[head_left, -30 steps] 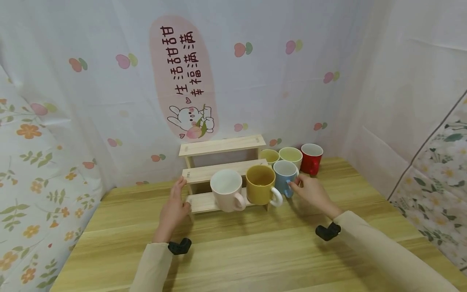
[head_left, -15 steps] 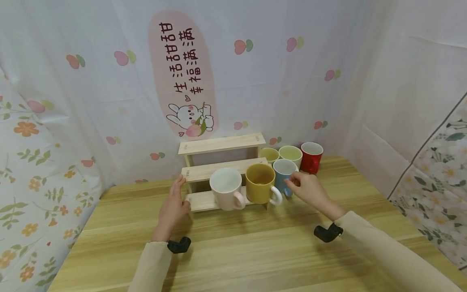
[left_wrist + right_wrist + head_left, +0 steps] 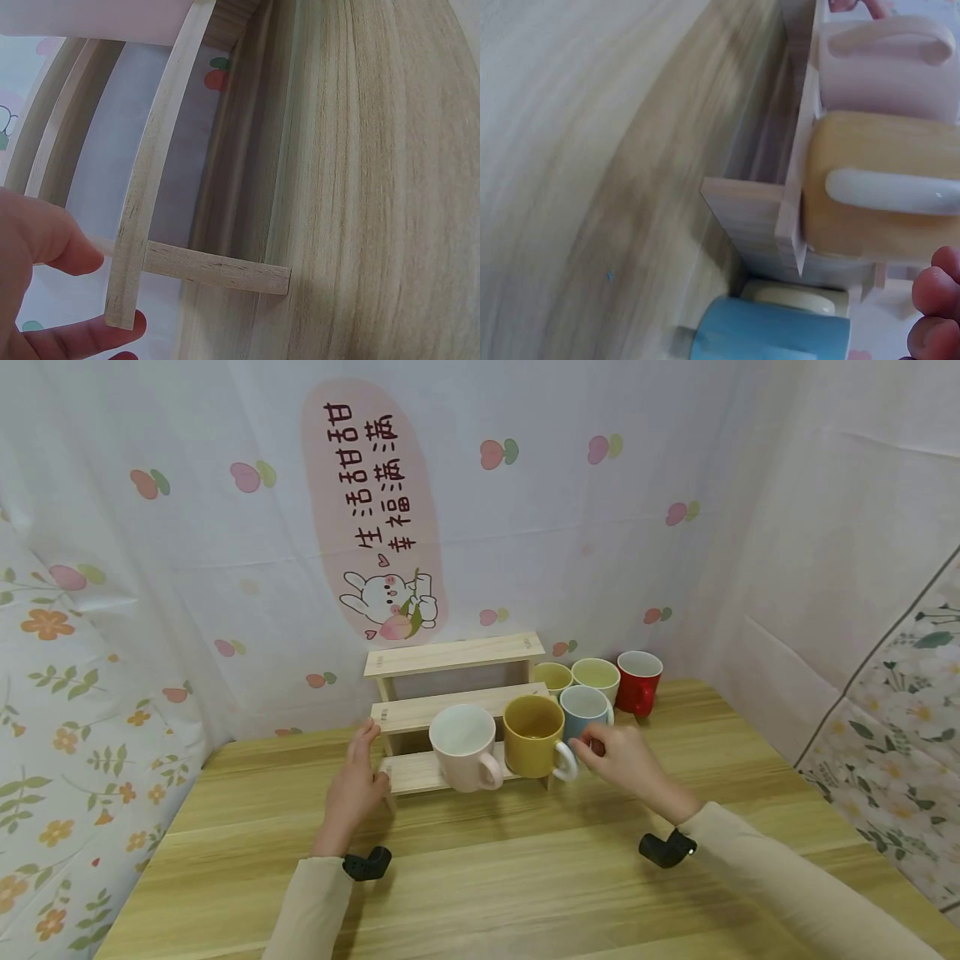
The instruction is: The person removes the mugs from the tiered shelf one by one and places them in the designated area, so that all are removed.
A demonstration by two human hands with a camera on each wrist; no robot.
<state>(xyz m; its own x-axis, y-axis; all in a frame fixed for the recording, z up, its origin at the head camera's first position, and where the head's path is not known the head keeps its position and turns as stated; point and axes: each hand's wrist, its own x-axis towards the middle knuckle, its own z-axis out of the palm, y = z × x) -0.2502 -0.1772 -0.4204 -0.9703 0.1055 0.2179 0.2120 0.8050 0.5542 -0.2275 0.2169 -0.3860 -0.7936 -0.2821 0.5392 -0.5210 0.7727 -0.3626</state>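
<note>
The left hand (image 3: pixel 356 793) holds the left end of a three-tier wooden rack (image 3: pixel 461 702). In the left wrist view, its thumb (image 3: pixel 67 244) and fingertips (image 3: pixel 94 336) sit on either side of the end of the lowest board (image 3: pixel 142 180). The right hand (image 3: pixel 626 764), loosely curled, holds nothing. It is just right of the white handle of a mustard-yellow mug (image 3: pixel 532 735), partly covering a light blue mug (image 3: pixel 585 703). On the rack's lowest tier, left of the yellow mug, stands a pale pink mug (image 3: pixel 461 752).
Behind the blue mug, right of the rack, stand an olive-yellow mug (image 3: pixel 553 677), a pale green mug (image 3: pixel 597 675) and a red mug (image 3: pixel 640 677). The wooden table (image 3: pixel 487 877) meets patterned cloth (image 3: pixel 540 568) behind and at both sides.
The right hand has let go of the blue mug's handle and come left and slightly nearer the person, beside the yellow mug. The left hand stays at the rack; the mugs have not moved.
</note>
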